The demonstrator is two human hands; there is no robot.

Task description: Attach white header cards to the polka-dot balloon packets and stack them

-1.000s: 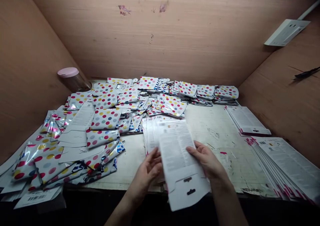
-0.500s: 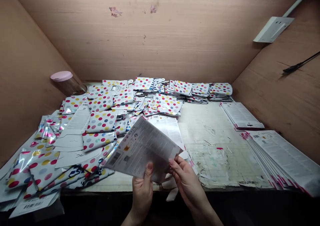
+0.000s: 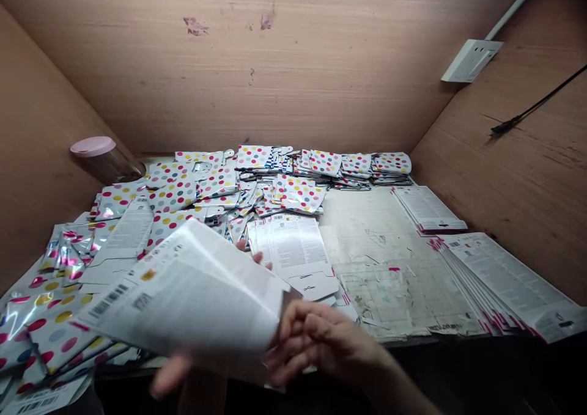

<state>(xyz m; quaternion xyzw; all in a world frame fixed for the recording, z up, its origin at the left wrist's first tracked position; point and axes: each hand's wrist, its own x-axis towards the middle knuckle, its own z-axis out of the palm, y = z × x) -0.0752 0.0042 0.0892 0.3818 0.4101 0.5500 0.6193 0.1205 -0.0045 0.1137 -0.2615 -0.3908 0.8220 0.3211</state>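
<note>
The right hand (image 3: 321, 341) is gripping the lower right corner of a printed white card (image 3: 188, 293), its fingers curled close together against the sheet. The left hand (image 3: 192, 384) is lying mostly hidden beneath the card, with one fingertip (image 3: 257, 257) showing past the upper edge; how firmly it is clamping cannot be told. The card is being held tilted in the air above the near edge of a worn, stained table (image 3: 380, 268), its barcode (image 3: 107, 300) facing upward and toward the left. Just beyond the card, a loose stack of printed cards (image 3: 288, 247) is lying on the table, with a hanging tab (image 3: 312, 285) at its near end. Polka-dot foil bags (image 3: 220, 183) are heaped across the left and far parts of the table, and a pink-lidded jar (image 3: 105, 158) is standing beside them at the far left. Two fanned stacks of cards (image 3: 499, 280) are lying along the right side, while a wall socket (image 3: 470, 60) and a black cable (image 3: 532, 106) are mounted on the wooden panels beyond.
</note>
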